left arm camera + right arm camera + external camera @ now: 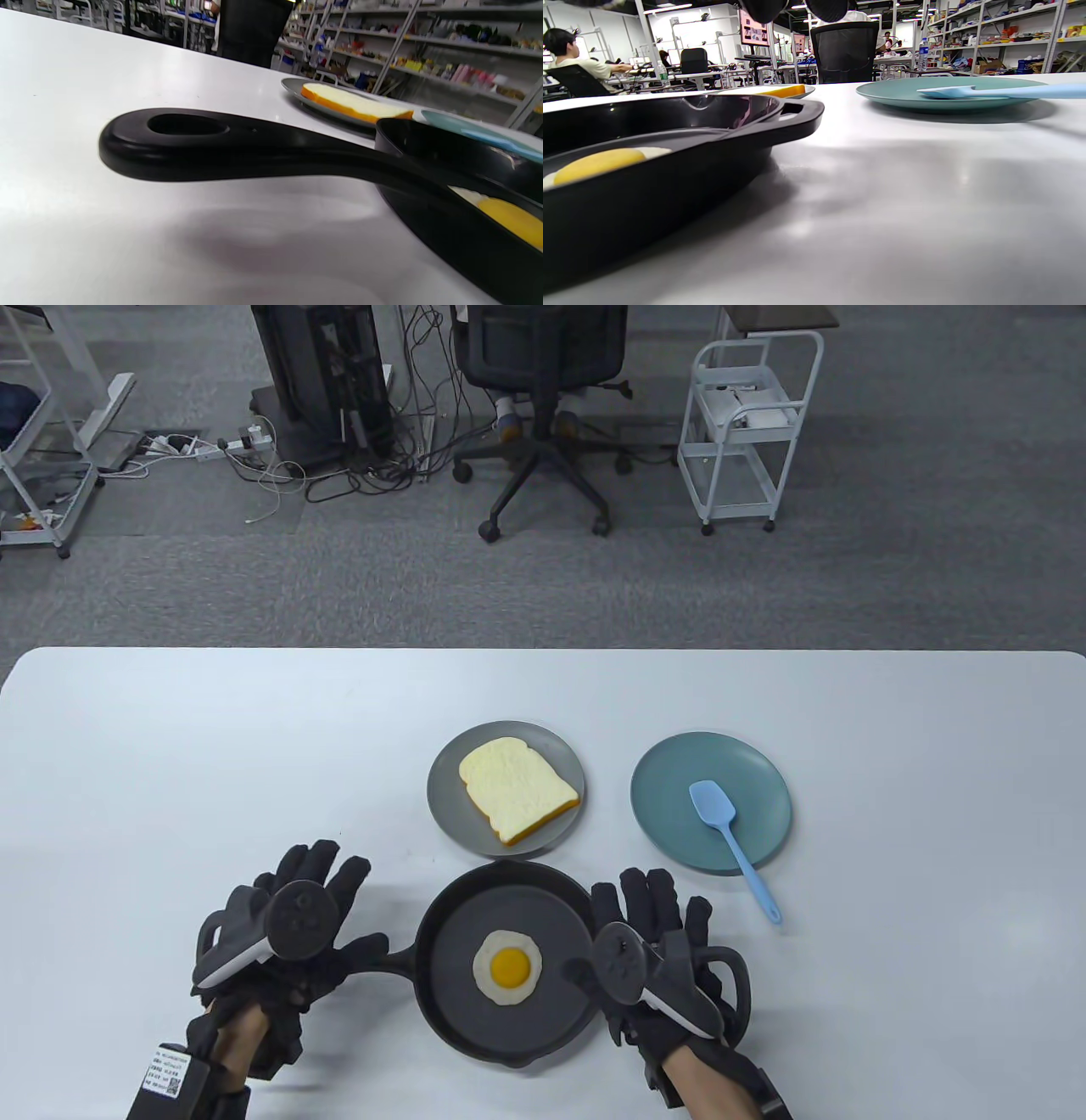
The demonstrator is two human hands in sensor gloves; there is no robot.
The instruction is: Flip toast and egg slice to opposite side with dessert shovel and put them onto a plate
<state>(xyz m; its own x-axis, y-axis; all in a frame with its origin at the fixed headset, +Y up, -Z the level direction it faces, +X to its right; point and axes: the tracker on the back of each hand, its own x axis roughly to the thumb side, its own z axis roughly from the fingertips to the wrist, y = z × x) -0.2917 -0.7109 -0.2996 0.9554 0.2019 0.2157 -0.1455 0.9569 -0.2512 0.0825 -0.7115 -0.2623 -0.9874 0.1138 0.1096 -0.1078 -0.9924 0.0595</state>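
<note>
A white label [170,1060] with a QR code sits on the left wrist strap, lower left of the table view; its print is too small to read.

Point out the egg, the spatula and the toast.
egg [507,966], table view, on the yolk.
spatula [712,802], table view, on the blade.
toast [517,786], table view, on the pale top face.
</note>
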